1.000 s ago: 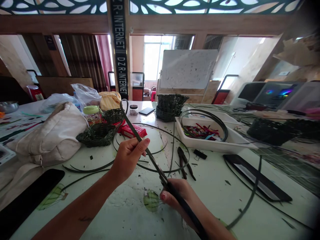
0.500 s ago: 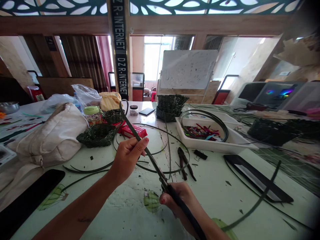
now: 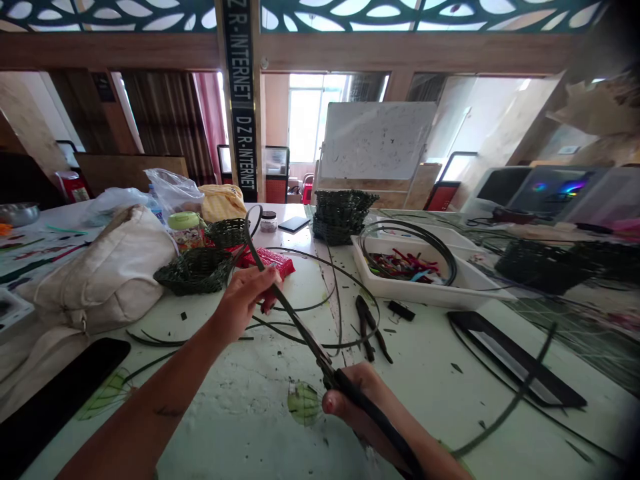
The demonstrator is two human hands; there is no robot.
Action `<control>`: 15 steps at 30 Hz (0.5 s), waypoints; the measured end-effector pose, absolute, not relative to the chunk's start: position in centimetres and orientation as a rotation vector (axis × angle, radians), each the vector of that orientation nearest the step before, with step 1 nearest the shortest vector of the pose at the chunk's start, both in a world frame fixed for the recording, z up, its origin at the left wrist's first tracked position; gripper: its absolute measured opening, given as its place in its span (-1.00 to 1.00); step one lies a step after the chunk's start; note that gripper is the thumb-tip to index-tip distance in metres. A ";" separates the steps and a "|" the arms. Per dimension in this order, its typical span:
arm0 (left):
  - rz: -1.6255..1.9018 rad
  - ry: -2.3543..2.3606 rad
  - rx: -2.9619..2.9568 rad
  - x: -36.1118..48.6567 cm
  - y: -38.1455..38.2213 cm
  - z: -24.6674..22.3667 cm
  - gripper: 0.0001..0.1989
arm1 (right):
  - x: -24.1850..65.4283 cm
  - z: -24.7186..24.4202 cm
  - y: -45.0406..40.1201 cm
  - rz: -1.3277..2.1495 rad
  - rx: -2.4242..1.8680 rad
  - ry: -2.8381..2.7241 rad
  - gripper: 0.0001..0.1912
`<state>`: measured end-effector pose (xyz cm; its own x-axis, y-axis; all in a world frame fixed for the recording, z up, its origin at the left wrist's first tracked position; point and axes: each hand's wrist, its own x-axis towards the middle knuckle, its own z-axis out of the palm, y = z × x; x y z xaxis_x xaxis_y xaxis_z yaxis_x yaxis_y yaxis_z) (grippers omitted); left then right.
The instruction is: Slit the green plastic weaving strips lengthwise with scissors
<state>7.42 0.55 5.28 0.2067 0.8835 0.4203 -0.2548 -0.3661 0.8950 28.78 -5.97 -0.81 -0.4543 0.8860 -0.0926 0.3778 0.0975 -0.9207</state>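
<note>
My left hand (image 3: 245,293) pinches a flat dark green strip (image 3: 254,248) between thumb and fingers; above the hand its upper end bends over in a loop. From there the strip slants down to the right, along the blades of a pair of scissors (image 3: 323,363). Wrapped round the black handle of those scissors is my right hand (image 3: 363,407), with the thumb in front. The blades look nearly closed against the strip, but I cannot tell whether they bite it. Another length of strip (image 3: 520,393) curves up at the right, beyond my right forearm.
Pliers (image 3: 367,327) and a black binder clip (image 3: 401,311) lie ahead. Behind them stands a white tray (image 3: 430,291) with coiled strips. Dark woven baskets (image 3: 345,217) stand farther back. A pale bag (image 3: 115,267) and a red packet (image 3: 275,263) are leftward; a black tray (image 3: 515,357) lies right.
My left hand has shifted a little left, and its grip on the strip looks looser. The strip's looped top has moved slightly right. My right hand and the scissors have barely moved.
</note>
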 end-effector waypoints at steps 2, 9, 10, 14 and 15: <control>1.401 0.619 1.391 6.5 0.7 5.9 -0.65 | 29.1 -0.8 -5.9 1.408 -1.236 -1.903 -0.40; 1.462 0.918 1.445 5.0 1.7 6.0 -0.63 | 29.0 -0.7 -5.2 1.233 -1.360 -1.958 -0.37; 1.472 0.957 1.453 5.2 1.8 5.7 -0.63 | 29.0 -0.7 -5.1 1.195 -1.393 -1.959 -0.37; 1.454 1.010 1.446 6.5 1.9 4.8 -0.64 | 28.9 -0.8 -4.5 1.114 -1.444 -1.985 -0.37; 1.445 1.009 1.443 6.9 1.8 4.7 -0.65 | 28.9 -0.9 -4.5 1.092 -1.439 -1.995 -0.37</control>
